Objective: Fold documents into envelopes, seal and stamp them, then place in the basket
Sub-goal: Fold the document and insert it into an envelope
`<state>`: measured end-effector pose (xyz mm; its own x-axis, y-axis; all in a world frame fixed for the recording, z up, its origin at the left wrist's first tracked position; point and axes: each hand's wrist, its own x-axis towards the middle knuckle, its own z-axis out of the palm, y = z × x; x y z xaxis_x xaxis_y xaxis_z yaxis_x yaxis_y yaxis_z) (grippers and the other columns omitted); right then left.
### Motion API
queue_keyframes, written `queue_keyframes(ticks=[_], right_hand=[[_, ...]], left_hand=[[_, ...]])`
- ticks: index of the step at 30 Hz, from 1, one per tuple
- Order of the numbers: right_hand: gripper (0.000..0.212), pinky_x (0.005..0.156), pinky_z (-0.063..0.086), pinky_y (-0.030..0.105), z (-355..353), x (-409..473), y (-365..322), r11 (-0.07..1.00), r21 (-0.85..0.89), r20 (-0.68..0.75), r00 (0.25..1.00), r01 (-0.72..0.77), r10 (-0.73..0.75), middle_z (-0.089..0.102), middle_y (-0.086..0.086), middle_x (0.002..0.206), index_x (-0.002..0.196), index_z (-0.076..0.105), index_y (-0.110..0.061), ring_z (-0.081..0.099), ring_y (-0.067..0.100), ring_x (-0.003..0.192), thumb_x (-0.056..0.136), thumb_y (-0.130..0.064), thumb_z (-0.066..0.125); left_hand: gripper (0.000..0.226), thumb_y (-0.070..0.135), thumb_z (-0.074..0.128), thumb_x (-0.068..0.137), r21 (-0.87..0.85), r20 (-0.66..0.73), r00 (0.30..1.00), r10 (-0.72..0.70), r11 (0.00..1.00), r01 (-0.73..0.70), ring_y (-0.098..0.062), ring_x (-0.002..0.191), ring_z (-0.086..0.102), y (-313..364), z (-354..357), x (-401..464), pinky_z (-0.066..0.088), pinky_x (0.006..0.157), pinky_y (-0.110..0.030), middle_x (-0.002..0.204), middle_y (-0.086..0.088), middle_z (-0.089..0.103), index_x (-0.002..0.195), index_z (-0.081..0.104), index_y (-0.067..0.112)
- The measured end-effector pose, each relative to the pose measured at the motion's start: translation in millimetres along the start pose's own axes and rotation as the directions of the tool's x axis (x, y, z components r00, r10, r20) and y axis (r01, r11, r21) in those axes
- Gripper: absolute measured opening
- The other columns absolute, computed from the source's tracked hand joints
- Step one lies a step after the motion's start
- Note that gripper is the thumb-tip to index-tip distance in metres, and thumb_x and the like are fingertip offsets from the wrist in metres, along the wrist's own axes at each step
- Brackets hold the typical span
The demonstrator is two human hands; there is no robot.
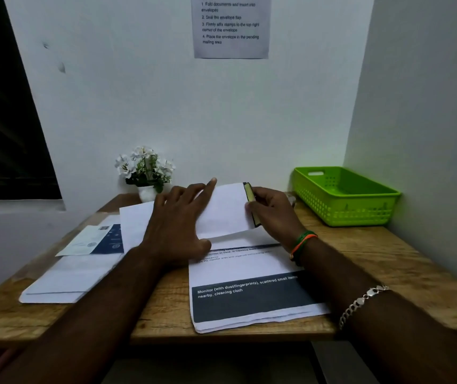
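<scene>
A stack of printed documents (252, 297) lies at the near edge of the wooden worktop (387, 261). Beyond the stack, the left hand (177, 225) presses a folded sheet (221, 212) with fingers spread flat, while the right hand (274, 212) pinches the sheet's right edge. Left of the stack sit envelopes (77, 273). Farther back, right of the stack, stands a green basket (343, 198); a flower pot (147, 173) stands at the wall.

hands 2: left hand (178, 225), right hand (273, 210) | folded sheet between them 1 (226, 212) | printed document stack under the grip 1 (249, 297) | envelope pile left of grip 1 (69, 278) | green basket right of grip 1 (343, 199) | flower pot 1 (145, 173) | wall notice 1 (231, 26)
</scene>
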<state>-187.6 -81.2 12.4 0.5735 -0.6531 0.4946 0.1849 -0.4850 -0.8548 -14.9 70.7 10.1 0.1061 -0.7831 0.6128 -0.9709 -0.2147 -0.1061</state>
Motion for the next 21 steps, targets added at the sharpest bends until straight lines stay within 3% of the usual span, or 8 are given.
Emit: queue_keyframes(ticks=[3,7,9,11,14,17,19,21], right_hand=[[0.033,0.069,0.053,0.030,-3.2,1.8,-2.5,0.998,0.053,-0.030,0.999,-0.019,0.021,0.070,0.006,0.086,0.097,0.074,-0.011,0.062,0.016,0.077,0.094,0.008,0.048],[0.021,0.078,0.054,0.046,-11.9,5.1,-3.1,0.972,0.205,-0.010,0.993,-0.116,0.120,0.065,0.022,0.094,0.113,0.068,0.000,0.059,0.028,0.085,0.093,0.005,0.062],[0.020,0.076,0.058,0.041,-16.2,4.7,-4.1,0.941,0.300,0.091,0.986,-0.158,0.136,0.068,0.021,0.095,0.111,0.069,-0.005,0.065,0.026,0.082,0.093,0.002,0.064],[0.016,0.072,0.061,0.039,-17.9,4.6,-4.0,0.946,0.284,0.101,0.986,-0.155,0.132,0.072,0.016,0.090,0.105,0.071,-0.008,0.068,0.022,0.075,0.091,0.000,0.068],[0.010,0.074,0.060,0.044,-20.0,8.5,-0.1,0.993,0.054,-0.065,0.992,-0.107,0.110,0.071,0.020,0.078,0.092,0.072,0.000,0.069,0.024,0.067,0.083,0.004,0.074],[0.006,0.069,0.056,0.038,-29.4,13.1,11.0,0.969,-0.227,-0.197,0.979,-0.099,0.054,0.070,0.015,0.069,0.080,0.072,-0.005,0.067,0.025,0.063,0.080,0.001,0.074],[0.020,0.063,0.046,0.026,-42.3,16.4,18.9,0.850,-0.505,-0.261,0.965,-0.151,0.016,0.064,0.001,0.061,0.065,0.064,-0.016,0.060,0.015,0.059,0.082,-0.011,0.073],[0.036,0.057,0.035,0.021,-51.2,16.5,25.9,0.728,-0.657,-0.217,0.974,-0.196,0.066,0.050,-0.009,0.055,0.055,0.052,-0.021,0.048,0.008,0.057,0.085,-0.019,0.072]], left_hand=[[0.131,0.058,0.064,0.046,0.015,-0.011,1.000,-0.004,1.000,0.004,-0.022,0.123,0.044,-4.2,2.9,0.9,0.034,0.098,-0.044,0.149,0.010,0.040,0.162,0.007,0.039],[0.121,0.057,0.063,0.046,-0.011,-0.048,0.998,-0.032,0.999,0.031,-0.021,0.124,0.045,-10.6,3.4,2.6,0.034,0.101,-0.044,0.147,0.012,0.039,0.159,0.019,0.042],[0.112,0.050,0.065,0.046,-0.068,-0.077,0.996,-0.047,0.997,0.041,-0.020,0.122,0.047,-10.0,4.4,3.1,0.033,0.104,-0.043,0.141,0.013,0.043,0.152,0.031,0.041],[0.101,0.041,0.066,0.047,-0.122,-0.115,0.991,-0.070,0.991,0.055,-0.020,0.120,0.049,-8.7,5.5,3.0,0.030,0.106,-0.040,0.133,0.014,0.050,0.145,0.040,0.037],[0.092,0.035,0.066,0.049,-0.132,-0.135,0.985,-0.103,0.988,0.085,-0.020,0.118,0.049,-9.7,4.3,3.3,0.031,0.106,-0.041,0.126,0.013,0.055,0.139,0.046,0.036],[0.089,0.040,0.065,0.051,-0.076,-0.105,0.984,-0.146,0.987,0.138,-0.021,0.119,0.048,-16.9,3.4,1.1,0.032,0.104,-0.046,0.124,0.011,0.053,0.138,0.048,0.039],[0.089,0.045,0.068,0.057,-0.040,-0.068,0.977,-0.201,0.979,0.199,-0.025,0.123,0.047,-26.5,4.5,-1.3,0.032,0.105,-0.048,0.128,0.008,0.052,0.143,0.046,0.038],[0.090,0.052,0.070,0.066,-0.007,-0.019,0.967,-0.256,0.967,0.256,-0.028,0.128,0.044,-36.8,7.6,-3.2,0.031,0.108,-0.050,0.136,0.004,0.050,0.150,0.040,0.038]])
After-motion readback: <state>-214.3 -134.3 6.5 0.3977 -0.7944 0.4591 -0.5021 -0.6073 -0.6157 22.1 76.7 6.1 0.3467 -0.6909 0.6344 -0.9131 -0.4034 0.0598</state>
